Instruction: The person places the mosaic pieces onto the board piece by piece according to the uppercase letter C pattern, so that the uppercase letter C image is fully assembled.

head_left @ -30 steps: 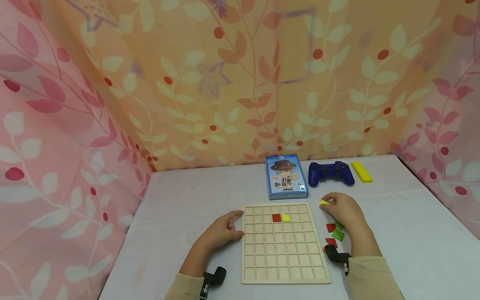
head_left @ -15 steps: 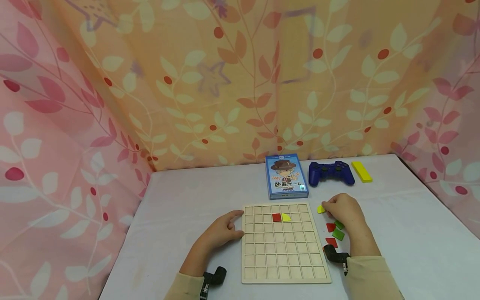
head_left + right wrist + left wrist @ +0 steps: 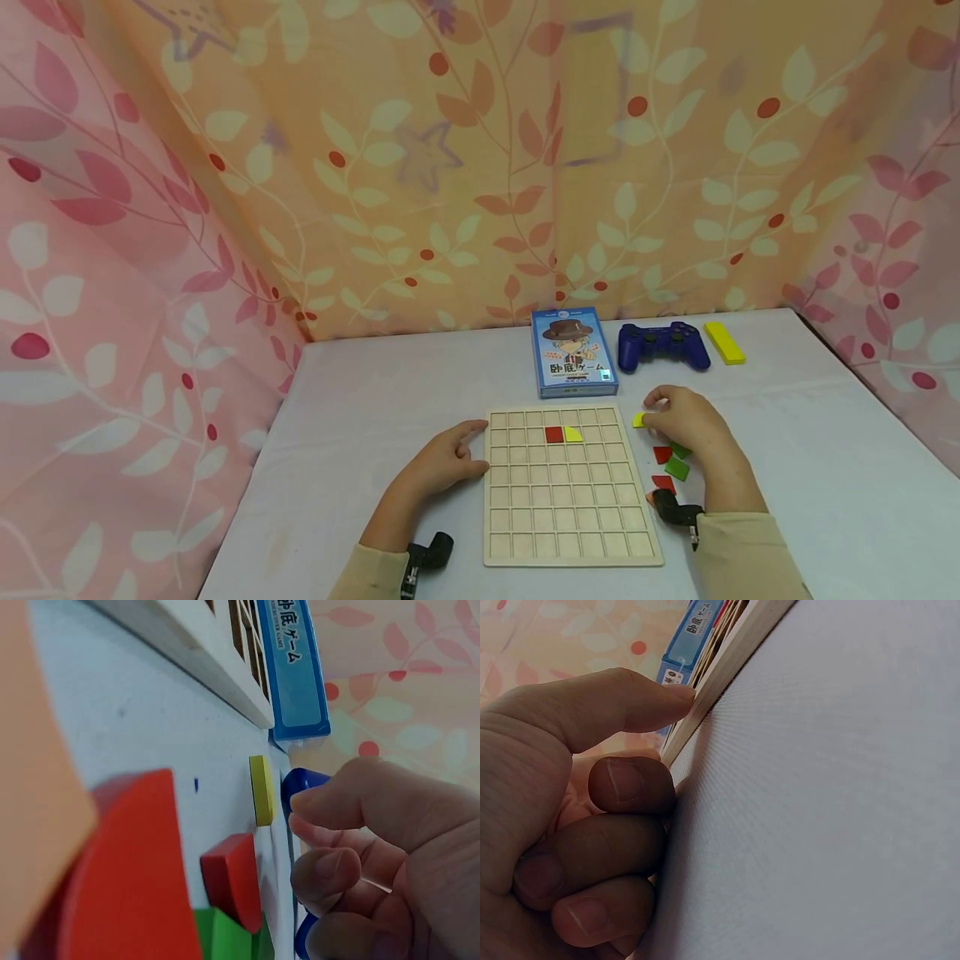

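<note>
The wooden grid board (image 3: pixel 525 497) lies flat, with a red square tile (image 3: pixel 553 435) and a yellow rounded tile (image 3: pixel 573 435) side by side in its cells. My left hand (image 3: pixel 438 460) rests at the board's left edge, thumb and index finger spread against it. In the left wrist view the thumb (image 3: pixel 622 705) meets the board's side, other fingers curled under. Right of the board, my right hand (image 3: pixel 690 421) is over a loose yellow tile (image 3: pixel 261 790). That tile stands apart from the thumb (image 3: pixel 330 799) in the right wrist view, and nothing is between the fingers.
Red tiles (image 3: pixel 663 483) and green tiles (image 3: pixel 677 469) lie below the right hand, with an orange one partly hidden by the wrist camera. Behind the board are a blue card game box (image 3: pixel 576 358), a blue game controller (image 3: pixel 663 346) and a yellow bar (image 3: pixel 724 343).
My right hand has put the yellow tile down on the table; its thumb and index finger have parted from it. The left hand stays at the board's edge.
</note>
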Demonstrator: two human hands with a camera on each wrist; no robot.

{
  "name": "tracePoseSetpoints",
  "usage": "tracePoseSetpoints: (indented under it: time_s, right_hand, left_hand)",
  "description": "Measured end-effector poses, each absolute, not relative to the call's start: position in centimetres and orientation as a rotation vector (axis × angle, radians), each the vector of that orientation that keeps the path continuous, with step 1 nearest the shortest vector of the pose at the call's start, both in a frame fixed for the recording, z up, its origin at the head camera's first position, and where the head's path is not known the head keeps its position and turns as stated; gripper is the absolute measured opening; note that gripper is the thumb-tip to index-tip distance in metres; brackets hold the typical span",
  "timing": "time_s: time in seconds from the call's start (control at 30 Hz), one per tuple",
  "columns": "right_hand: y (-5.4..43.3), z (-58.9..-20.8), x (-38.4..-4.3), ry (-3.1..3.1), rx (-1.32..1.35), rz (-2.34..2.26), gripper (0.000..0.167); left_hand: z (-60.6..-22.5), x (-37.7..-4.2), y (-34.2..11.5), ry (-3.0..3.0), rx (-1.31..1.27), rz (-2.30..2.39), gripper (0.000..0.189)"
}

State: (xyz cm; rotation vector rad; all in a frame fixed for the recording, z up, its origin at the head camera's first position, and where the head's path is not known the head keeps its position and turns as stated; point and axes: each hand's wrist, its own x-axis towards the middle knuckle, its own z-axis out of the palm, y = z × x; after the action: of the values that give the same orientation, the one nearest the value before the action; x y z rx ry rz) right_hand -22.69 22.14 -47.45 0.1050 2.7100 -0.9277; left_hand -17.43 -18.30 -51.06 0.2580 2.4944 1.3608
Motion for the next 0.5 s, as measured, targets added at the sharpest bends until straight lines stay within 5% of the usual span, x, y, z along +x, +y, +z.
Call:
tracePoseSetpoints:
  time_s: [0.5]
  right_hand:
    - [22.17,-48.35,-22.82,2.672,0.019,-0.949,0.040]
  left_hand:
    - [-51.19,-17.51,-18.35,2.502,0.265,1.360,0.071]
